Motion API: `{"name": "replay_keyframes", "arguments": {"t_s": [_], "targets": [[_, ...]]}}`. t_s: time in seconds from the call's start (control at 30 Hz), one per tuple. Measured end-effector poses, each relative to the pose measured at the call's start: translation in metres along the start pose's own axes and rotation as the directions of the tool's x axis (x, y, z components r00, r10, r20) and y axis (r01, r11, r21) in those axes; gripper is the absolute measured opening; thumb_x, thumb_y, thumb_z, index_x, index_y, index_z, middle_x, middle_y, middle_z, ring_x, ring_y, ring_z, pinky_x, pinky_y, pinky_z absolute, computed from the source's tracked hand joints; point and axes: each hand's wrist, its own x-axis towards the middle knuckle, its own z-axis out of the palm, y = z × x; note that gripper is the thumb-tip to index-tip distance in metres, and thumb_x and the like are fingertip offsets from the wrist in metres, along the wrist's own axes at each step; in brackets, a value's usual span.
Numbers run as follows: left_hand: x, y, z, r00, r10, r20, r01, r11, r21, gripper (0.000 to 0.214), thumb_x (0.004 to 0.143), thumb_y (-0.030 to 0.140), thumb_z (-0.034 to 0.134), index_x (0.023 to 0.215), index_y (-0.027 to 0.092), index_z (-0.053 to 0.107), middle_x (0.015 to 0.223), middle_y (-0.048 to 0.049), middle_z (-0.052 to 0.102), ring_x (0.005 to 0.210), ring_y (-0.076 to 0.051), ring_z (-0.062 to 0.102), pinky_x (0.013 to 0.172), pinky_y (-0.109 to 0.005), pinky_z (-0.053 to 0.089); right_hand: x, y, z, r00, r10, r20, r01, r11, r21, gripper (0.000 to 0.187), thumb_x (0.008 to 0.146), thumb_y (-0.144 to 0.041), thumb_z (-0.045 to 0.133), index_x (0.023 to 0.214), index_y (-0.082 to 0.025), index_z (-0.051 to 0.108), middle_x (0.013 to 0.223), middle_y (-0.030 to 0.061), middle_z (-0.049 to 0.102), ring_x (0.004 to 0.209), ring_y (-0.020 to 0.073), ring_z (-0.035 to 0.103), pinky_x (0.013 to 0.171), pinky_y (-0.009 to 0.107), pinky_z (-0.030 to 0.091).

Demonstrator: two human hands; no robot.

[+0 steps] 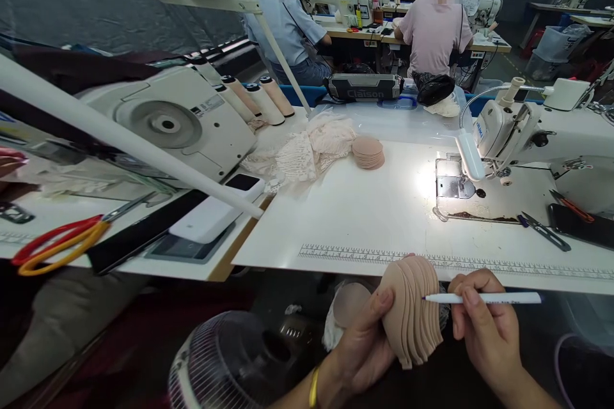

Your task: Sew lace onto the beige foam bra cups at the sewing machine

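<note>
My left hand [367, 339] is closed on a fanned stack of beige, rounded foam pads [407, 313], held up just off the table's front edge. Between the thumb and fingers of my right hand [489, 326] is a white marker pen [508, 298], lying almost level. Its dark tip points left and meets, or nearly meets, the edges of the fanned pads. Farther back on the white table [326, 217], a neat pile of similar beige pads [368, 153] sits beside a heap of cream lace fabric [307, 147].
A lit sewing machine [518, 134] stands at right, with thread snips [544, 231] near it. A printed ruler [355, 255] runs along the front edge. At left are scissors [71, 236], thread cones [263, 102] and a slanting white pole [144, 147]. A fan [230, 358] stands below.
</note>
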Motion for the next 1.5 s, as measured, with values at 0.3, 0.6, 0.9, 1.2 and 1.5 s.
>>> {"name": "replay_keyframes", "arguments": {"t_s": [0.3,0.6,0.9,1.2,1.5], "targets": [[0.001,0.000,-0.002,1.000,-0.005,-0.001,0.005,1.000,-0.007,0.048,0.086,0.035,0.084,0.130,0.020,0.072,0.122,-0.0112,0.073,0.108,-0.025,0.069,0.095,-0.036,0.057,0.000,0.000,-0.002,0.999,-0.038,0.036,0.037,0.999,0.033,0.016,0.109,-0.028,0.047,0.100,-0.023,0.059,0.056,-0.0055,0.058,0.054,0.0127,0.050,0.064,0.030,0.039],[0.001,0.001,0.011,0.999,0.005,-0.043,-0.005,1.000,-0.008,0.061,0.082,0.034,0.087,0.138,0.020,0.065,0.128,-0.0145,0.071,0.111,-0.028,0.068,0.102,-0.043,0.054,-0.001,-0.001,0.000,0.997,-0.016,0.071,0.014,1.000,0.028,0.015,0.109,-0.027,0.048,0.100,-0.023,0.059,0.057,-0.0045,0.060,0.055,0.0137,0.053,0.063,0.030,0.041],[0.002,0.000,0.012,1.000,-0.023,0.014,0.023,1.000,0.000,0.055,0.084,0.037,0.085,0.133,0.017,0.069,0.127,-0.0150,0.071,0.116,-0.030,0.067,0.108,-0.044,0.050,0.000,-0.004,0.004,0.994,-0.003,0.108,0.002,1.000,0.012,0.017,0.109,-0.026,0.048,0.096,-0.023,0.058,0.063,-0.0035,0.061,0.056,0.0129,0.055,0.062,0.029,0.042],[0.002,-0.001,0.009,0.999,0.028,-0.031,-0.029,0.999,-0.027,0.057,0.084,0.033,0.085,0.137,0.024,0.066,0.130,-0.0105,0.069,0.109,-0.026,0.068,0.106,-0.044,0.050,-0.003,-0.006,0.001,0.997,-0.001,0.074,0.000,1.000,0.012,0.014,0.109,-0.027,0.047,0.104,-0.023,0.060,0.058,-0.0043,0.057,0.056,0.0144,0.052,0.061,0.029,0.043],[0.002,-0.002,0.007,0.998,0.023,0.062,-0.021,0.999,-0.034,0.051,0.088,0.035,0.081,0.136,0.021,0.068,0.127,-0.0130,0.071,0.118,-0.028,0.065,0.110,-0.043,0.048,-0.004,-0.002,0.005,0.990,-0.018,0.140,0.020,1.000,-0.017,0.014,0.109,-0.025,0.048,0.103,-0.024,0.060,0.065,-0.0029,0.061,0.059,0.0139,0.056,0.061,0.029,0.044]]}}
